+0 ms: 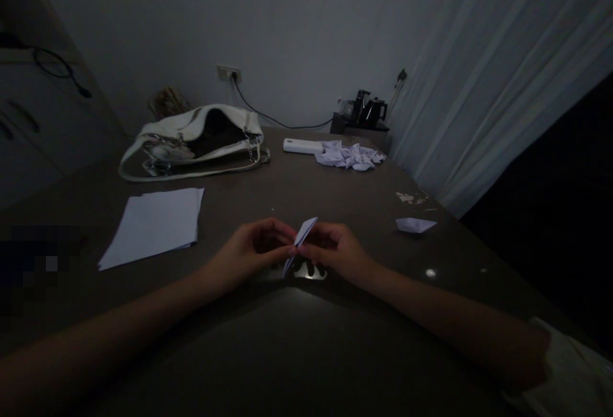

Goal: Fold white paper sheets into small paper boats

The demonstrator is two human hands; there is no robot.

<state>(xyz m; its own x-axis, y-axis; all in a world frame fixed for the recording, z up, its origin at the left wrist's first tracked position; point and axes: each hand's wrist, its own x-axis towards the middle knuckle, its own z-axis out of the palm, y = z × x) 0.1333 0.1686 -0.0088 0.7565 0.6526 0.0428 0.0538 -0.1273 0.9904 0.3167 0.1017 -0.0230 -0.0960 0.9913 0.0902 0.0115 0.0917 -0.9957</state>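
Between my two hands, just above the dark tabletop (306,340), a small folded piece of white paper (304,230) is held up at a slant. My left hand (258,244) pinches it from the left, thumb and fingertips pressed to its face. From the other side my right hand (340,251) grips it the same way, and the two thumbs almost meet. To the right of my right hand lies a folded paper boat (414,225). A stack of white paper sheets (153,222) lies to the left of my left hand.
Farther back is an open white handbag (201,129). A heap of folded paper pieces (352,155) lies by a white handle-like object (302,145). Small pale scraps (410,198) are near the right edge. A black kettle (373,112) stands behind, beside a sheer curtain (460,85).
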